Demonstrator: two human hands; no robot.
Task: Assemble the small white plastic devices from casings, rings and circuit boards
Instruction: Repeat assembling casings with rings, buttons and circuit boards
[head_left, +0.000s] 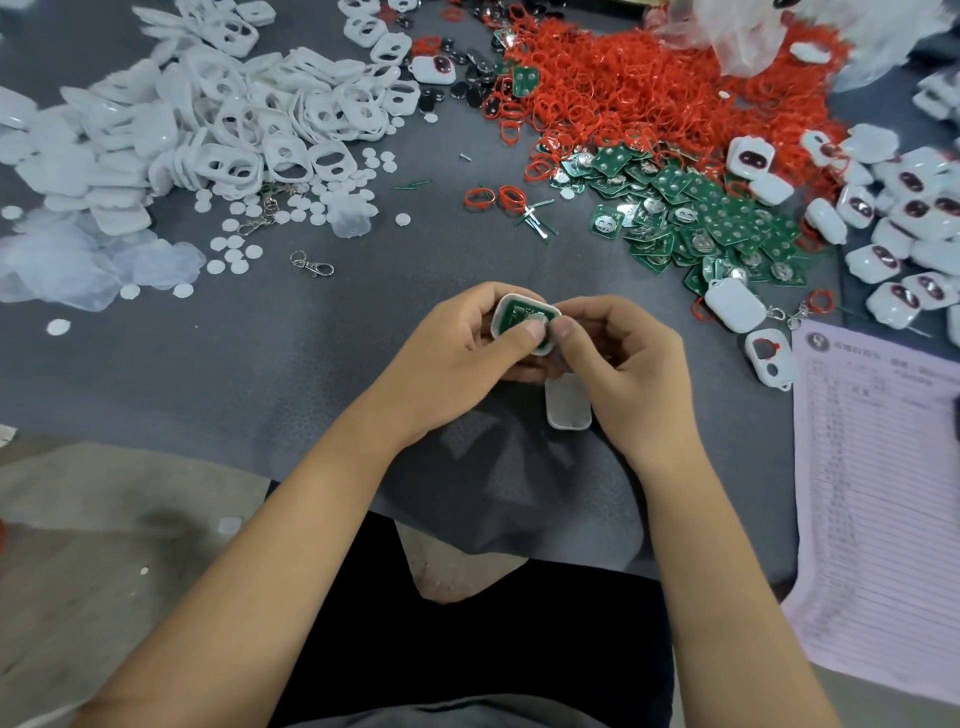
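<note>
- Both hands met low over the table (260, 364).
- Left hand (457, 358) gripped a casing (501, 312) with a board (519, 317) inside.
- Right hand (623, 369) pinched its edge, thumb down.
- Spare casing (567, 408) lay beneath.

The thumbs (535, 328) cover part of the board (519, 314) in the casing (498, 312); a second casing (567, 405) lies half hidden under the right hand (623, 374). The sheet (878, 493) runs off the right edge, its print too small to read
</note>
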